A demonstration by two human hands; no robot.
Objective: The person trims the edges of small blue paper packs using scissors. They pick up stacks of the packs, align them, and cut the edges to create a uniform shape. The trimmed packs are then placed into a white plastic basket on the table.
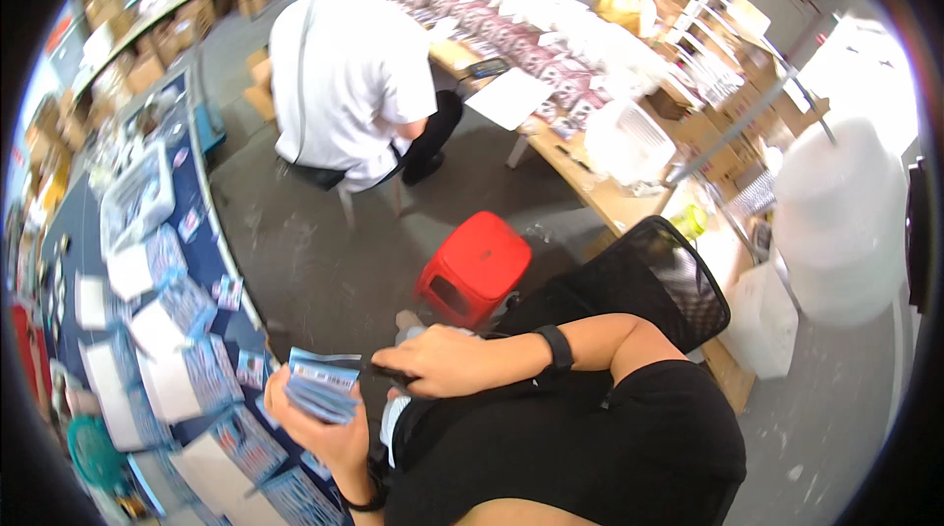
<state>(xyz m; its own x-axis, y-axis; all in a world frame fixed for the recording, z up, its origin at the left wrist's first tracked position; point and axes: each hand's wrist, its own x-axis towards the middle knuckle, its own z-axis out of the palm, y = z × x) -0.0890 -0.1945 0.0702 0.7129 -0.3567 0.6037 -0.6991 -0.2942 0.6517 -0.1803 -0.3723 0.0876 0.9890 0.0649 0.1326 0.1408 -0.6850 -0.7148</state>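
My left hand (329, 436) is closed round a stack of blue printed packets (323, 386), thin and flat, with a white label on the top one. Close beside the stack, my right hand (442, 361) has its fingers curled over a small dark object (391, 372), whose kind I cannot make out. To the left, a dark blue table (74, 216) carries rows of similar blue packets (206, 374) and white boxes (169, 386).
A red plastic stool (479, 268) stands ahead of me, and a black mesh-backed chair (629, 295) to my right. Beyond, a person in white (344, 74) sits at a wooden table (580, 177) piled with wrapped packages. A clear basket (138, 200) rests on the blue table.
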